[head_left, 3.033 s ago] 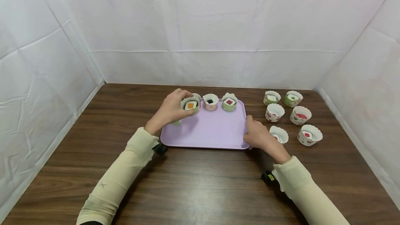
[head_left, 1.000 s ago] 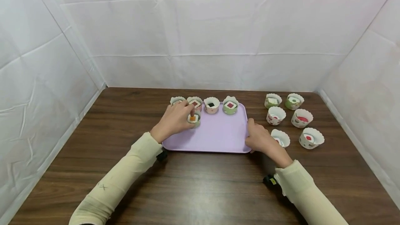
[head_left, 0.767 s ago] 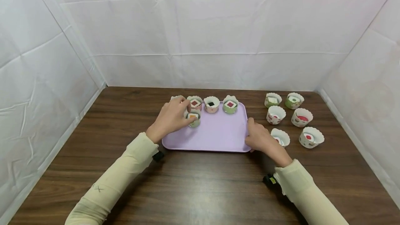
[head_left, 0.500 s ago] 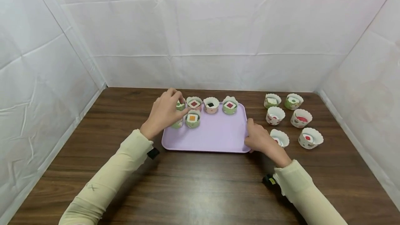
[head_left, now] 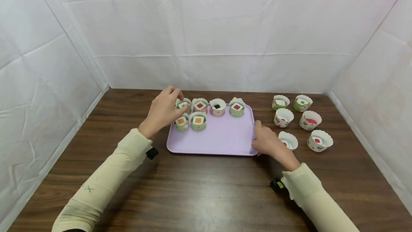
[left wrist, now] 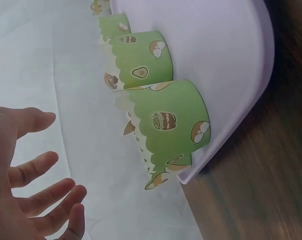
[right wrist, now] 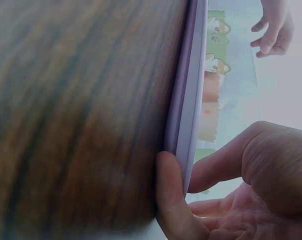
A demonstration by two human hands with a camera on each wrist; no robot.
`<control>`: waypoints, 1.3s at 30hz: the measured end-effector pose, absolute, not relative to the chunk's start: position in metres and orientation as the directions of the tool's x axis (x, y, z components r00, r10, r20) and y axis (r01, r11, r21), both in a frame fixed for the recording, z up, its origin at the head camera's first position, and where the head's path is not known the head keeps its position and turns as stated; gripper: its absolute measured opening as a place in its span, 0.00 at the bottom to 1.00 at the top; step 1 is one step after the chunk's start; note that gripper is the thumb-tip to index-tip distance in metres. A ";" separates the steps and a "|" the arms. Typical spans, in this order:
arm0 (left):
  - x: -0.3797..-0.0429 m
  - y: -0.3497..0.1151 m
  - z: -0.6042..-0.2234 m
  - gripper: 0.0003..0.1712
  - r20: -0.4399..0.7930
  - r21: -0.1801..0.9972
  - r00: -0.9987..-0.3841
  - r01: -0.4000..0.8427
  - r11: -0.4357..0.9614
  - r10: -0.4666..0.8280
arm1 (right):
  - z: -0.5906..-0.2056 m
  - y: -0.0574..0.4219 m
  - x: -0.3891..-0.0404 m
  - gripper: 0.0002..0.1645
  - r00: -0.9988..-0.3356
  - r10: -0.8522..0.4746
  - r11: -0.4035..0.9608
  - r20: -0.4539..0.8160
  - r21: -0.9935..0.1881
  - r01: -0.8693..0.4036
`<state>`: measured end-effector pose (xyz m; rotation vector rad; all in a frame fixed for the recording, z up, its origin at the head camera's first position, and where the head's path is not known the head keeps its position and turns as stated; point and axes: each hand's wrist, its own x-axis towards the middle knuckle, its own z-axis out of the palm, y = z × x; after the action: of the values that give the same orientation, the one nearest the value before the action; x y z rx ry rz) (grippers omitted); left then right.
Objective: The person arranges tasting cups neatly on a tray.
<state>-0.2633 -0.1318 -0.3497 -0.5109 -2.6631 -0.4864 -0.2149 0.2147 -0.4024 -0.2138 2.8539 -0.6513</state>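
A lilac tray [head_left: 215,142] lies on the table. On its left part stand two green paper baking cups, the nearer-left cup [head_left: 181,122] and its neighbour [head_left: 198,121], each with an orange-centred white piece inside. My left hand [head_left: 163,109] hovers over the tray's back left corner, fingers loosely bent and holding nothing; in the left wrist view the hand [left wrist: 36,185] is apart from the green cups [left wrist: 168,122]. It partly covers the back-left green cup [head_left: 183,105] in the head view. My right hand [head_left: 267,139] pinches the tray's right rim [right wrist: 191,115] between thumb and finger.
Along the tray's back edge are a pink cup [head_left: 200,105], a cup with a black-centred piece [head_left: 217,107] and a green cup [head_left: 237,107]. Several more filled cups, among them a white one [head_left: 319,140], stand right of the tray. White sheeting [head_left: 222,35] walls in the table.
My left hand has set the orange-centred cup down beside the front-left one, let go of it, and drawn away left and back. The right hand has stayed at the tray's rim.
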 end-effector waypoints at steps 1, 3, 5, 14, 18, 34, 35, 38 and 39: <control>-0.264 -0.132 -0.350 0.17 0.427 0.262 -0.861 0.411 0.873 0.277 | -0.402 0.215 -0.215 0.26 -0.968 -0.186 0.892 -0.167 -0.441 -0.095; -0.264 -0.133 -0.351 0.17 0.420 0.275 -0.867 0.403 0.873 0.268 | -0.402 0.214 -0.215 0.26 -0.967 -0.189 0.890 -0.171 -0.447 -0.095; -0.264 -0.135 -0.353 0.18 0.408 0.290 -0.876 0.391 0.874 0.256 | -0.402 0.214 -0.215 0.27 -0.965 -0.193 0.887 -0.176 -0.451 -0.095; -0.267 -0.151 -0.366 0.25 0.362 0.423 -0.916 0.326 0.846 0.172 | -0.396 0.215 -0.216 0.28 -0.968 -0.187 0.903 -0.167 -0.417 -0.102; -0.266 -0.159 -0.377 0.23 0.325 0.552 -0.939 0.282 0.785 0.109 | -0.389 0.216 -0.213 0.27 -0.975 -0.177 0.910 -0.134 -0.400 -0.110; -0.265 -0.166 -0.396 0.28 -0.136 0.769 -0.974 0.011 0.639 0.181 | -0.323 0.325 -0.206 0.27 -0.995 -0.042 0.938 0.088 -0.341 -0.070; -0.264 -0.166 -0.396 0.27 -0.160 0.783 -0.968 -0.006 0.622 0.193 | -0.320 0.337 -0.205 0.29 -0.998 -0.035 0.942 0.058 -0.331 -0.053; -0.264 -0.168 -0.396 0.28 -0.237 0.816 -0.941 -0.059 0.575 0.240 | -0.318 0.368 -0.204 0.34 -0.998 -0.059 0.946 -0.035 -0.322 -0.044; -0.264 -0.168 -0.396 0.28 -0.254 0.821 -0.934 -0.070 0.566 0.252 | -0.319 0.377 -0.204 0.36 -0.995 -0.078 0.946 -0.064 -0.321 -0.054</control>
<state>-0.2635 -0.1682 -0.3957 -0.1861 -3.0766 -1.6403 -0.2042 0.3773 -0.3187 -0.1023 3.0241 -0.4953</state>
